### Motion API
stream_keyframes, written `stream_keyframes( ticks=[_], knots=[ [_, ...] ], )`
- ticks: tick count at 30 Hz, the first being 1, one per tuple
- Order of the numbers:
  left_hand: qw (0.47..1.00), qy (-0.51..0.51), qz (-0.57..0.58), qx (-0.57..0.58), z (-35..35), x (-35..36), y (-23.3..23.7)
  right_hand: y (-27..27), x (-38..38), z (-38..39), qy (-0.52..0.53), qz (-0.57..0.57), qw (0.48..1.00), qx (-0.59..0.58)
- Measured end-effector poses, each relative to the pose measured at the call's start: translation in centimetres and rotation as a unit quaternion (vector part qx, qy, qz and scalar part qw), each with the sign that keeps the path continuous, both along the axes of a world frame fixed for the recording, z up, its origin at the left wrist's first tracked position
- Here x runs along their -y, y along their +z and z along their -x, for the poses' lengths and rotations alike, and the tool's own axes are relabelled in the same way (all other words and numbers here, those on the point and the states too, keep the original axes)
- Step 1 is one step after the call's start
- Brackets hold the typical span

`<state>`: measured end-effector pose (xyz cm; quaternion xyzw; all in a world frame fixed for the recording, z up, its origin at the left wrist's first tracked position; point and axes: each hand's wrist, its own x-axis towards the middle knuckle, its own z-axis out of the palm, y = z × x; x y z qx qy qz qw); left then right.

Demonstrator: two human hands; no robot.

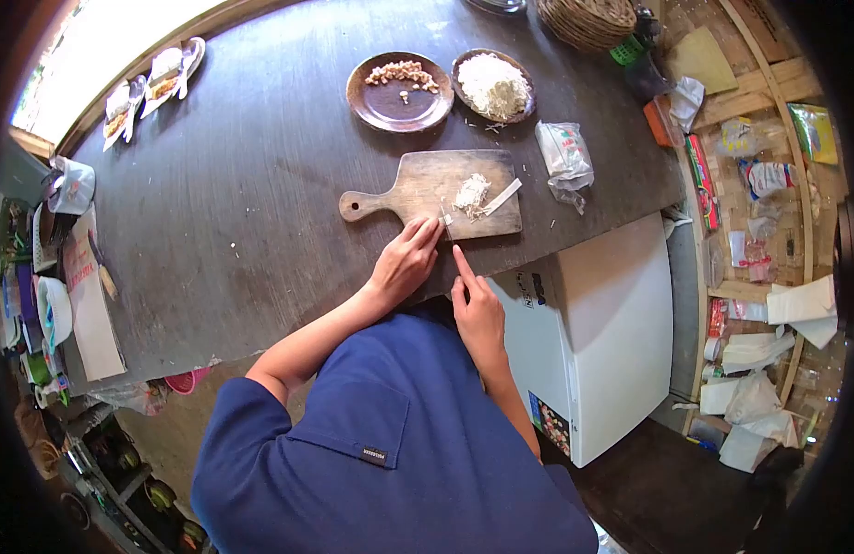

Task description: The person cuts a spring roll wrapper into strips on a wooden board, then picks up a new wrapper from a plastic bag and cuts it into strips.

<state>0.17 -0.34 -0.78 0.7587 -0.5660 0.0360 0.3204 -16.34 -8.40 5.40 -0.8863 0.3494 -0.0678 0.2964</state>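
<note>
A wooden cutting board (417,175) with a handle lies near the table's front edge. My left hand (408,260) rests at the board's near edge, its fingers closed on a small white food piece (446,220). Just right of those fingertips is a thin knife blade (449,233). My right hand (479,314) grips the knife, index finger stretched along it; the handle is hidden in the palm. Farther up the board sit a small pile of white shreds (471,192) and a flat white strip (502,197).
Behind the board stand a brown plate (390,115) with small tan pieces and a plate of white shreds (494,85). A plastic-wrapped packet (564,152) lies to the right. A white appliance (621,323) stands beside the table's front edge. Left are a cardboard piece (92,295) and another knife (105,272).
</note>
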Motion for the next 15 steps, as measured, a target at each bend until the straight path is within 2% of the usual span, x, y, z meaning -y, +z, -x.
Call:
stream_keyframes(
  ticks=[15],
  knots=[
    [1.0, -0.009, 0.001, 0.012, -0.1, -0.1, -0.3, -1.2, 0.1, -0.7, -0.002, 0.011, 1.0, -0.001]
  ],
)
